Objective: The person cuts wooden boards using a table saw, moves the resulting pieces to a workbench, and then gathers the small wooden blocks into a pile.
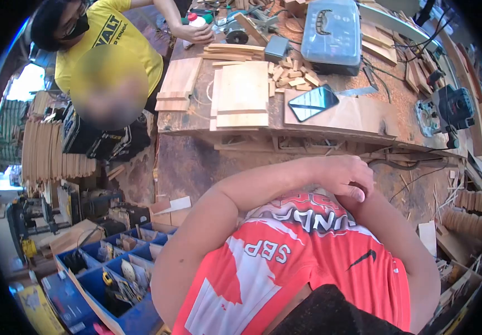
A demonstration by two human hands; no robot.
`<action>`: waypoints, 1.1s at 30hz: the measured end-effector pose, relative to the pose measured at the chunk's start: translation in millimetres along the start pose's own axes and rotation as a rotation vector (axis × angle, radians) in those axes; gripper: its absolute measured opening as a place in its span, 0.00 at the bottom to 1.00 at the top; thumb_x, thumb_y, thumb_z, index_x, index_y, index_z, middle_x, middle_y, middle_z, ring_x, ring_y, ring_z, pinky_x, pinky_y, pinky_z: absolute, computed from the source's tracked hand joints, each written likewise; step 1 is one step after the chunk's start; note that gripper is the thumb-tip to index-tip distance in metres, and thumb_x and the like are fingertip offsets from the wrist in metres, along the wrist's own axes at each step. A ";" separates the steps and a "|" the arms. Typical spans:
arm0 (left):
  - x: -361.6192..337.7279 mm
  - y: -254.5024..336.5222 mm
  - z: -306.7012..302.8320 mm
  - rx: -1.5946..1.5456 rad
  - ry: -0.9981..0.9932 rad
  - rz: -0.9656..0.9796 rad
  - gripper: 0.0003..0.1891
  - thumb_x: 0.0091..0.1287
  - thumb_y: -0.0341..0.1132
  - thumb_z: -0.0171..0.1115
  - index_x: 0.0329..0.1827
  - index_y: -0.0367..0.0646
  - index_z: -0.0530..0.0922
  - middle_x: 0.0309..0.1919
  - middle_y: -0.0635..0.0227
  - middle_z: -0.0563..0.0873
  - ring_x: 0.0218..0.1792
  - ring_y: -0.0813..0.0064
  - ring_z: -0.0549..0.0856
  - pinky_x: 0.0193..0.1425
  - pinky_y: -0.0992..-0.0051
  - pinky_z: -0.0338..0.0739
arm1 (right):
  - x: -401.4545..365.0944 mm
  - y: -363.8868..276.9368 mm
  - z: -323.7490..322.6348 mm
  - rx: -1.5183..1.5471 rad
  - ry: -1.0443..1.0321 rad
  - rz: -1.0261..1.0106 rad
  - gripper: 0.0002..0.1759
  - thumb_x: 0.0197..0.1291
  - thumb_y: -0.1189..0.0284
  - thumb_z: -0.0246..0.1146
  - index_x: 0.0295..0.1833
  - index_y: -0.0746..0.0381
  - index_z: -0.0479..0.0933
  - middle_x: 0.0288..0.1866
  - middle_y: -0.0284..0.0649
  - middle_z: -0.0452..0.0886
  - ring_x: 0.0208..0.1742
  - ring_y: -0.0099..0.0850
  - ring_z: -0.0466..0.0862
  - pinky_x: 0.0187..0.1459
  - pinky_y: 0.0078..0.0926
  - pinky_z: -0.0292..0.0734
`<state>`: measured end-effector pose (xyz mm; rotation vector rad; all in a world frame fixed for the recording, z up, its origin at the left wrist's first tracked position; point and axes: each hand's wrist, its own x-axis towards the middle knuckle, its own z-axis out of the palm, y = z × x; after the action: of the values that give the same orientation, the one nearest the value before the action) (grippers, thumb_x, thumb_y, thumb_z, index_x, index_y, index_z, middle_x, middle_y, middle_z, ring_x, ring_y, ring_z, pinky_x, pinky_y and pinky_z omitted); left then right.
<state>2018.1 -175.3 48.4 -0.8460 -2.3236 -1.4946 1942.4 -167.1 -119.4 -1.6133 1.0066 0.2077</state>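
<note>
My left hand (348,174) lies across my right wrist in front of my body, at the front side of the workbench. Its fingers curl down over the wrist, and the thumb shows below them. My right forearm (383,223) comes in from the right and passes under it. My right hand is hidden behind my left hand and forearm. On the bench beyond lie a phone (313,103) on a wooden board (363,116), a pile of small wood blocks (294,74) and flat wooden panels (243,92).
A clear-lidded case (332,33) and a power tool (454,109) stand on the bench. Another person in a yellow shirt (135,33) is at the back left, one hand near a red-capped bottle (197,21). Blue compartment bins (93,279) sit lower left.
</note>
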 end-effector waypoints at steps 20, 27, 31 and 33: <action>-159.3 -90.9 -225.1 1.179 0.880 -0.982 0.13 0.65 0.33 0.65 0.53 0.45 0.85 0.51 0.57 0.88 0.54 0.56 0.85 0.61 0.62 0.78 | -164.1 241.8 166.0 0.251 0.481 0.546 0.15 0.63 0.61 0.60 0.38 0.61 0.84 0.27 0.42 0.85 0.25 0.35 0.84 0.29 0.39 0.78; -260.5 -159.6 -335.3 1.246 0.301 -1.123 0.19 0.58 0.28 0.66 0.54 0.49 0.84 0.53 0.60 0.86 0.59 0.56 0.80 0.64 0.59 0.76 | -212.8 254.4 264.4 1.072 0.636 0.843 0.12 0.63 0.68 0.62 0.48 0.64 0.79 0.26 0.43 0.84 0.21 0.32 0.82 0.20 0.32 0.75; -263.7 -167.0 -350.8 1.254 0.066 -1.117 0.16 0.56 0.31 0.70 0.49 0.48 0.84 0.48 0.63 0.87 0.56 0.57 0.82 0.58 0.59 0.77 | -194.5 238.9 272.8 1.188 0.746 0.787 0.11 0.61 0.71 0.62 0.48 0.64 0.79 0.25 0.42 0.83 0.20 0.32 0.81 0.20 0.30 0.74; -261.8 -156.7 -365.2 1.208 0.073 -1.096 0.16 0.56 0.31 0.71 0.49 0.47 0.84 0.46 0.63 0.87 0.54 0.57 0.83 0.56 0.59 0.78 | -180.7 235.1 264.4 0.955 0.738 0.651 0.12 0.62 0.72 0.61 0.49 0.65 0.78 0.26 0.41 0.83 0.21 0.30 0.81 0.21 0.28 0.73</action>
<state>2099.0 -636.2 -37.8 0.8573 -2.9858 0.0243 1766.7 159.8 -261.1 -0.4218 1.8153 -0.4272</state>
